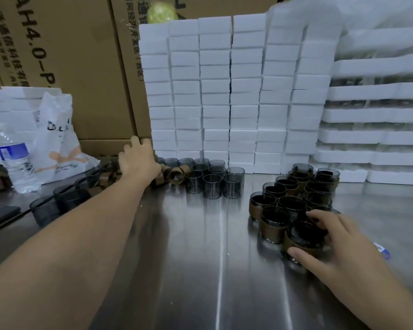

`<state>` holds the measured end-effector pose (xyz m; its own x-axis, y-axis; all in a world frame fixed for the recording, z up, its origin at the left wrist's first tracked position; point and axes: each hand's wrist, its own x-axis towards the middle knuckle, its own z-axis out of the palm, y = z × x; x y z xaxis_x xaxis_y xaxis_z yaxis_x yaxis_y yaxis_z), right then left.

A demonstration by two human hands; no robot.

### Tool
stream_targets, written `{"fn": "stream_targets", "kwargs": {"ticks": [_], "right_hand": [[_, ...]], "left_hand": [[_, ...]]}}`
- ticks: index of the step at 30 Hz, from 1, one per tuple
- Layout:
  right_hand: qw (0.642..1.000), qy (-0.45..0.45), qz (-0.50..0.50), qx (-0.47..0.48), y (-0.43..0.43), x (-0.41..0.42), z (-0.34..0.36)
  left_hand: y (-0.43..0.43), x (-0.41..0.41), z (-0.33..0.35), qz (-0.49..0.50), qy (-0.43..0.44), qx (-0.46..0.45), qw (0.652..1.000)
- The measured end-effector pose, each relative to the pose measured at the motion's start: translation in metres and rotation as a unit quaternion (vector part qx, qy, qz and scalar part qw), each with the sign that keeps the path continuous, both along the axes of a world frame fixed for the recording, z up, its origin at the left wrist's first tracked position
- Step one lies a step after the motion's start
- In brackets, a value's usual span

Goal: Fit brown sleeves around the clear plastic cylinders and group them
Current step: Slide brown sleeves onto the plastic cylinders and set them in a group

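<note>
On the steel table (196, 270), my right hand (329, 239) grips a sleeved cylinder (303, 239) at the near edge of a cluster of several sleeved cylinders (296, 196), thumb on its front, fingers over its rim. My left hand (138, 158) reaches far back to a pile of loose brown sleeves (177, 176); its fingers are hidden behind the hand. Several bare clear cylinders (212, 179) stand just right of that pile. More bare cylinders (65, 198) lie in a row at the left.
Stacks of white foam blocks (224, 91) wall off the back. Foam trays (377, 136) are stacked at the right. Cardboard boxes (69, 55) stand behind. A water bottle (14, 160) and a white plastic bag (57, 139) sit at the left, a dark phone (0, 214) near the left edge.
</note>
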<state>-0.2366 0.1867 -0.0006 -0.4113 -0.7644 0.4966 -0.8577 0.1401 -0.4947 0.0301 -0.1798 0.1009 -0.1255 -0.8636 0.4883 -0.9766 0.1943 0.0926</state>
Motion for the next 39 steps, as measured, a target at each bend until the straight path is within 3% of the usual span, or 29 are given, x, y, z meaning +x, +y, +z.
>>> {"fn": "stream_targets", "kwargs": {"ticks": [3, 6, 9, 11, 14, 16, 18, 20, 23, 26, 30, 33, 35, 37, 38, 39], "right_hand": [[1.0, 0.02, -0.021, -0.008, 0.003, -0.002, -0.004], [0.998, 0.045, -0.041, -0.018, 0.007, -0.001, -0.003], [0.994, 0.069, -0.024, -0.08, 0.014, 0.012, 0.004], [0.986, 0.096, 0.006, -0.139, 0.014, 0.025, 0.011], [0.966, 0.073, 0.048, -0.242, 0.006, 0.05, 0.03], [0.963, 0.042, 0.067, -0.258, -0.008, 0.066, 0.048], [0.97, 0.005, 0.083, -0.227, -0.024, 0.08, 0.058], [0.964, -0.066, 0.105, -0.236, -0.034, 0.089, 0.056], [0.971, -0.023, 0.125, -0.201, -0.033, 0.096, 0.033], [0.977, -0.007, 0.161, -0.136, -0.031, 0.093, 0.017], [0.979, -0.018, 0.137, -0.15, -0.031, 0.086, 0.022], [0.984, -0.015, 0.133, -0.115, -0.03, 0.079, 0.024], [0.989, -0.022, 0.13, -0.064, -0.031, 0.076, 0.021], [0.991, -0.012, 0.131, 0.013, -0.034, 0.074, 0.016], [0.99, 0.002, 0.13, 0.054, -0.036, 0.074, 0.012], [0.988, 0.02, 0.124, 0.091, -0.038, 0.074, 0.009]], "left_hand": [[0.043, -0.021, 0.001, -0.127, 0.172, -0.038, 0.976], [0.106, -0.042, -0.011, -0.265, 0.298, -0.012, 0.917], [0.177, -0.044, -0.034, -0.432, 0.309, -0.002, 0.847], [0.21, -0.038, -0.046, -0.487, 0.279, -0.03, 0.827], [0.243, -0.032, -0.049, -0.496, 0.317, -0.017, 0.808], [0.253, -0.031, -0.045, -0.484, 0.369, 0.018, 0.793], [0.258, -0.033, -0.045, -0.478, 0.473, 0.111, 0.732], [0.262, -0.033, -0.044, -0.431, 0.587, 0.261, 0.634], [0.267, -0.034, -0.05, -0.366, 0.653, 0.426, 0.508], [0.267, -0.04, -0.058, -0.337, 0.68, 0.469, 0.452], [0.264, -0.047, -0.071, -0.36, 0.626, 0.505, 0.473], [0.255, -0.049, -0.077, -0.37, 0.567, 0.484, 0.555], [0.241, -0.045, -0.081, -0.381, 0.491, 0.379, 0.685], [0.219, -0.035, -0.086, -0.38, 0.299, 0.185, 0.856], [0.206, -0.029, -0.087, -0.349, 0.197, 0.095, 0.911], [0.195, -0.023, -0.087, -0.311, 0.138, 0.029, 0.94]]}}
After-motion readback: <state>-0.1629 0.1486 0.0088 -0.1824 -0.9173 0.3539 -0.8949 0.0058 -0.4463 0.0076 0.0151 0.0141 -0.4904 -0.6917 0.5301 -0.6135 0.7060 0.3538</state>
